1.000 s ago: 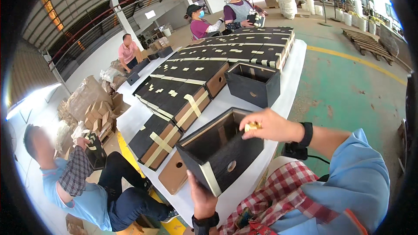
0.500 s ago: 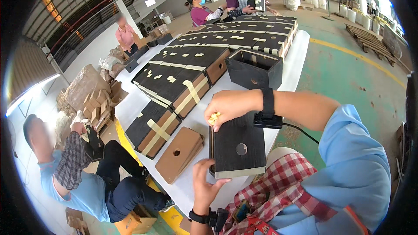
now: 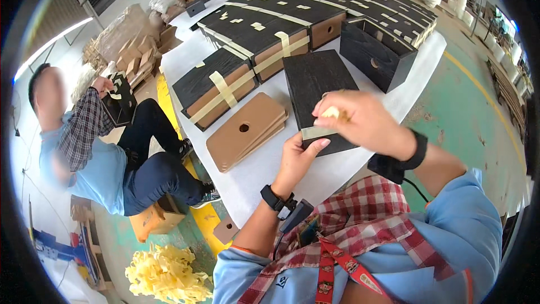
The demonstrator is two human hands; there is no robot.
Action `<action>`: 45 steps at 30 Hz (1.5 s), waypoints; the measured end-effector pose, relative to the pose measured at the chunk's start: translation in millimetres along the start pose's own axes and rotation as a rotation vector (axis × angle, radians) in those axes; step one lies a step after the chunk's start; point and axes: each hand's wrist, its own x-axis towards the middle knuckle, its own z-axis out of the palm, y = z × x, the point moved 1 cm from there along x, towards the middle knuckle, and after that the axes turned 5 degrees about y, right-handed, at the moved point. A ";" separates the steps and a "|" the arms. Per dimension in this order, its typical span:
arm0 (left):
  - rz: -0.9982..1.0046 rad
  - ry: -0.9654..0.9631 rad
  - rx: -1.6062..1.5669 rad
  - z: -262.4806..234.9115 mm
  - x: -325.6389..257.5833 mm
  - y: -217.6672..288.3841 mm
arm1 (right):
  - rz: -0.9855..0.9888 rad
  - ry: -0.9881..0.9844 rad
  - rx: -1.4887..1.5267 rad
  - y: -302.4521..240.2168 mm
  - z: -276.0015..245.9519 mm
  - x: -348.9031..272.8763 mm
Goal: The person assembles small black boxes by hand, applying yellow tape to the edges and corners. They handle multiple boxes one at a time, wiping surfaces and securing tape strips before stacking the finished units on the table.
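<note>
Left hand [image 3: 297, 157] steadies the near end of the dark wooden box [image 3: 320, 101] flat on the bench [image 3: 253, 174] while the right hand [image 3: 360, 121] pinches masking tape [image 3: 316, 132] there, so taping looks barely started, with 2 brown panels [image 3: 246, 130] waiting alongside.

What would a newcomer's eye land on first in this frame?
Probably the two hands at centre: the left hand steadies a dark wooden box on the white table, while the right hand pulls a strip of pale tape at its near edge. Next, the rows of taped dark boxes behind, and a seated person at left.
</note>
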 end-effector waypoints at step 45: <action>-0.010 0.003 0.243 -14.1 -1.4 -11.7 | 0.045 0.058 0.632 1.6 57.7 7.7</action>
